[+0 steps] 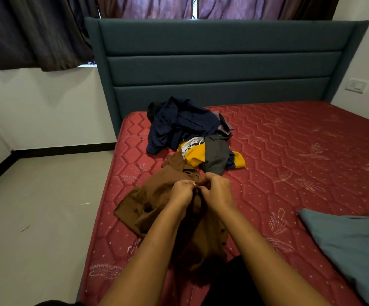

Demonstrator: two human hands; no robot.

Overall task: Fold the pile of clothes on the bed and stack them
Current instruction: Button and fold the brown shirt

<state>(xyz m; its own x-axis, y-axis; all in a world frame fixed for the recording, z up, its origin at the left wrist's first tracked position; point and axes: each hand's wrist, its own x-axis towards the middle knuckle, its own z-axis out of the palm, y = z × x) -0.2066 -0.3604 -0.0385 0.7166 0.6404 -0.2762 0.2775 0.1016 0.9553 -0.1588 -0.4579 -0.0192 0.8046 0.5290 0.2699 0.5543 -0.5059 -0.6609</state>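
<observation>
Clothes (192, 138) lie heaped on the red mattress (289, 151) near the headboard (218, 67). Nearer, a brown shirt (157, 202) sprawls crumpled; the left hand (182, 192) and right hand (217, 191) pinch its fabric together, perhaps at a button, hidden between the fingers. A grey-blue garment (351, 241) is cut off at right.

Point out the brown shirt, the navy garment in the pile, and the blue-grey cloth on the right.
brown shirt (152, 195): head view, on its rumpled left half.
navy garment (179, 122): head view, on its bunched middle, far end of the pile.
blue-grey cloth (344, 237): head view, on its flat middle.
</observation>
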